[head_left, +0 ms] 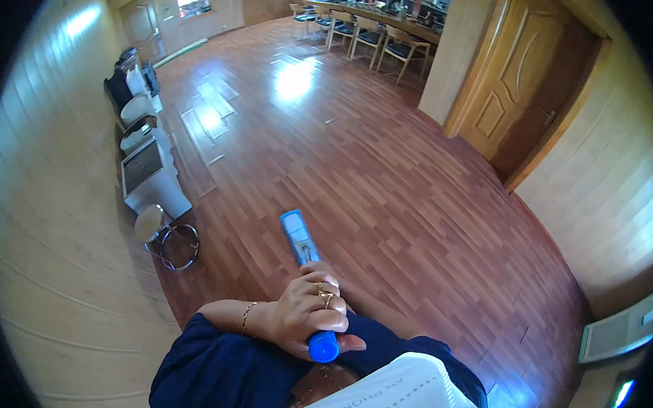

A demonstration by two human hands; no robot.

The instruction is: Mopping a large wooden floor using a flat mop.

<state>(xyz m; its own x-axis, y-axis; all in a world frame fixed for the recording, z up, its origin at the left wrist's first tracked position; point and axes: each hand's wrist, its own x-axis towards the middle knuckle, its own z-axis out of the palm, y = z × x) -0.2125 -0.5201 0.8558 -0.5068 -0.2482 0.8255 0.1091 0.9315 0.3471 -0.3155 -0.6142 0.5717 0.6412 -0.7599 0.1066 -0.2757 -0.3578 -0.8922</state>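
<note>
Over on the left, along the pale wood-panelled wall [53,212], there's a row of stuff sitting on the floor: some dark and white boxy items [135,83] further back, then a white boxy machine [150,178] with a dark front panel, and nearest of all a little round stool [164,234] with a chrome ring at its base. Moving toward the middle, the left hand [306,312] comes up from the bottom edge out of a dark navy sleeve [214,368], bracelet on the wrist and a couple of rings on the fingers. Its grip is wrapped tight, fully closed, around a blue handle [314,292] that runs from a rounded blue end cap by the thumb up to a flat light-blue end pointing out over the reddish wooden floor [386,185]. Can't really tell what the handle belongs to. Just right of that, low in the shot, is a white garment [405,393]. No sign of the right hand, so its grip is out of view. Further right there's a wooden door [525,81], and way back some chairs [372,36] lined up at a long counter [381,13].
</note>
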